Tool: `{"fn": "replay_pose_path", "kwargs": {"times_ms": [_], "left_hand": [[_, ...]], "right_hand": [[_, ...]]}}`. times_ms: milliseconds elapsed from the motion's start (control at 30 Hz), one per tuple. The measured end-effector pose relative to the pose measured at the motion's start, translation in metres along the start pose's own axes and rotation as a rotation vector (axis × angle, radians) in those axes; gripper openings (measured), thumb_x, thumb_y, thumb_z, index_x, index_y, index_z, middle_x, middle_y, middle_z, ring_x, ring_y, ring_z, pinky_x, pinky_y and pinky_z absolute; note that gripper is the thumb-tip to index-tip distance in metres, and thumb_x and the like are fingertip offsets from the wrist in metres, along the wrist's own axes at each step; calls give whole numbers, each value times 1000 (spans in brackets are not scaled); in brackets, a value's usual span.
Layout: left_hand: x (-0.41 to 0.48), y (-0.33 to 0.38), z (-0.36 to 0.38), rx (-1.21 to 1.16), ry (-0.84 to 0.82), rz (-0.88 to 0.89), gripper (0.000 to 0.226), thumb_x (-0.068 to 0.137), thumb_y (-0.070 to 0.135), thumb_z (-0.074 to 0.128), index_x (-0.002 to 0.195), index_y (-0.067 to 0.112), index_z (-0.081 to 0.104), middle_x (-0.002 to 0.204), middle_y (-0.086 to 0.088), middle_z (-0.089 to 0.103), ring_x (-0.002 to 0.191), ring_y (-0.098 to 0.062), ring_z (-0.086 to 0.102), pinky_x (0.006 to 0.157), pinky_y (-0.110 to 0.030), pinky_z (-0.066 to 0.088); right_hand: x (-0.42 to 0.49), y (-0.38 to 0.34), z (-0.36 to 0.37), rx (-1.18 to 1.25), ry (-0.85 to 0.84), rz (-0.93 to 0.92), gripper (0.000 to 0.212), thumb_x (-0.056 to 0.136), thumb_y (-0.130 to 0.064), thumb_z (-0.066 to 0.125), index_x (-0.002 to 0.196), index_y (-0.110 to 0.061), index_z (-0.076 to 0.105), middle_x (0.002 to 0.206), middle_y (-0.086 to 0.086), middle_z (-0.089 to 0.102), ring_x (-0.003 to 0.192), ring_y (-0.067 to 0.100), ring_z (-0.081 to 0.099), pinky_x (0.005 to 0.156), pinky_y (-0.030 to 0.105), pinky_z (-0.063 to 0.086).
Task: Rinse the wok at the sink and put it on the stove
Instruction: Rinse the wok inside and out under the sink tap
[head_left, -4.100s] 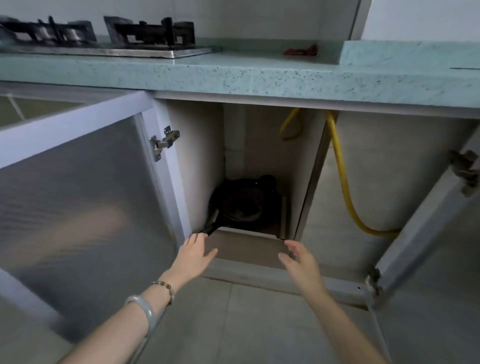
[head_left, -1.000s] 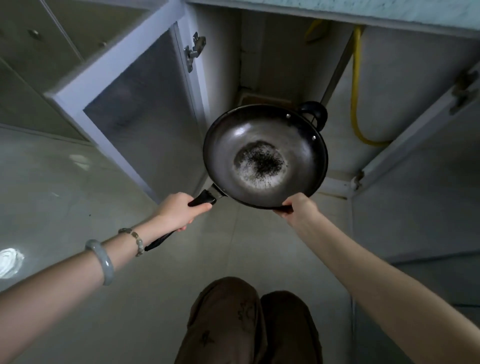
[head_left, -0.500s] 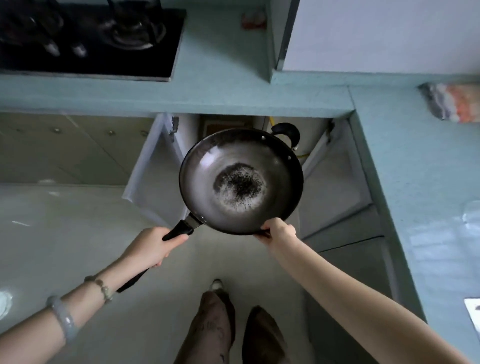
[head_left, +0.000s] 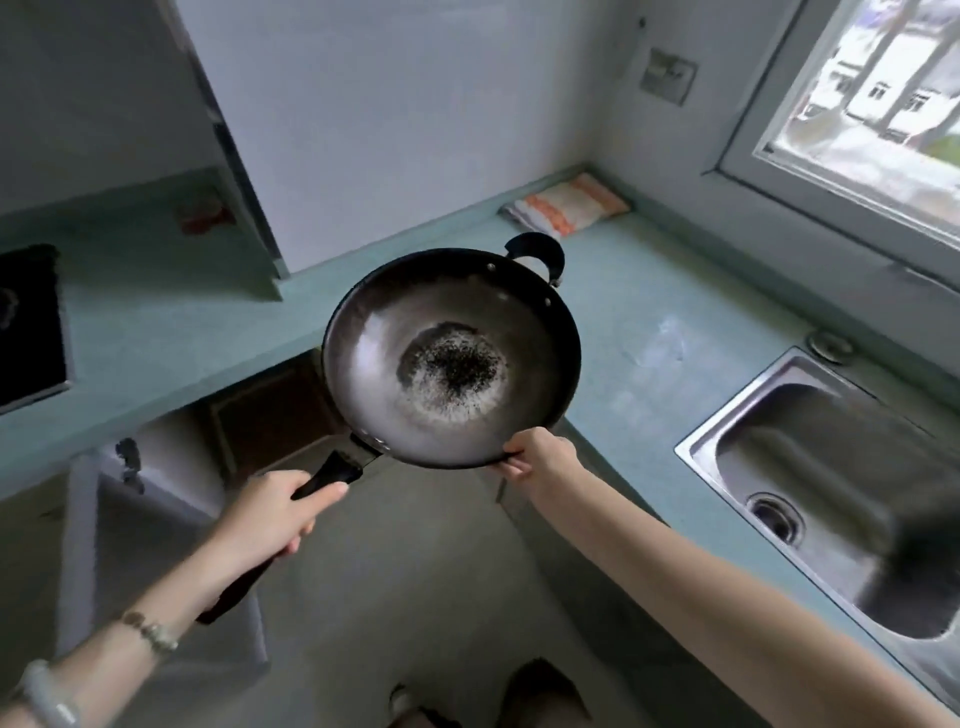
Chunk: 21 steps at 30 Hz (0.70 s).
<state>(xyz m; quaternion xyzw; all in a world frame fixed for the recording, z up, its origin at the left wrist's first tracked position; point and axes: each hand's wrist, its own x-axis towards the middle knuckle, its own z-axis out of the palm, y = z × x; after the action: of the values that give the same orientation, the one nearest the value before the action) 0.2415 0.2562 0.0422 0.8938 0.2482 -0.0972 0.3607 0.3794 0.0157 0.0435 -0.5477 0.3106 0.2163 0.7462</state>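
Note:
A dark round wok (head_left: 524, 332) with a black crusted patch at its bottom hangs in the air at the counter corner, held level. My left hand (head_left: 270, 514) is wrapped around its long black handle. My right hand (head_left: 537, 457) pinches the near rim. A small loop handle sits on the wok's far side. The steel sink (head_left: 810, 452) lies to the right, set in the teal counter, with its drain showing. The black stove (head_left: 26, 332) is at the far left edge.
The teal counter (head_left: 649, 291) runs in an L around the corner. An orange and white bag (head_left: 566, 205) lies by the wall. Below the wok the cupboard stands open, its door (head_left: 83, 545) swung out at left. A window is at upper right. My feet show at the bottom.
I have stood up and turned right with the wok; the wok rose from the open cupboard to above counter height, and the sink has come into view.

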Motion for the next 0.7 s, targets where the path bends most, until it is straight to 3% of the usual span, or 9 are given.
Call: {"fn": "replay_pose_path", "kwargs": {"times_ms": [67,133,200,300,400,600,700], "left_hand": [[17,30,13,49,-29,51,51,84,52,61,61,6,56,54,-14,65,40,-21,58,54,-31,49],[29,62,31,63,-57,107,50,84,51,62,60,8,56,54,-15,65,40,-19,56,55,-29,47],[38,91,48,70,-85,151,48,84,50,62,59,9,55,51,-13,64,39,-16,55,55,-28,46],[54,131,73,88,-130,182,49,85,53,59,59,11,54,52,-11,65,40,-17,56,56,-28,48],[74,172,97,54,-154,214,50,88,53,54,60,12,52,54,-6,64,40,-16,56,53,-26,47],[114,214,129,85,-197,274,48,87,51,58,60,11,53,51,-7,63,39,-13,57,56,-26,47],[147,229,143,113,-209,286,47,87,47,60,57,12,52,46,-10,61,39,-14,56,53,-25,43]], "right_hand": [[8,-21,-25,51,76,-32,22,74,22,37,91,12,45,116,38,54,106,48,59,77,52,54],[23,-37,-53,74,137,-40,44,72,20,37,115,13,42,115,35,55,102,45,61,76,52,54],[35,-53,-78,87,162,-37,52,68,20,37,120,12,41,108,34,58,97,43,63,82,55,53],[44,-82,-114,105,213,-55,33,71,22,36,100,12,48,90,30,58,90,45,63,86,58,51],[61,-113,-146,119,224,-63,19,74,23,37,80,9,48,72,23,57,66,38,59,83,53,53],[100,-150,-171,100,238,-53,20,72,24,38,79,10,49,76,26,61,75,41,63,75,52,55],[129,-165,-171,119,268,-67,18,71,26,38,76,10,47,74,27,59,76,41,61,82,56,53]]}}
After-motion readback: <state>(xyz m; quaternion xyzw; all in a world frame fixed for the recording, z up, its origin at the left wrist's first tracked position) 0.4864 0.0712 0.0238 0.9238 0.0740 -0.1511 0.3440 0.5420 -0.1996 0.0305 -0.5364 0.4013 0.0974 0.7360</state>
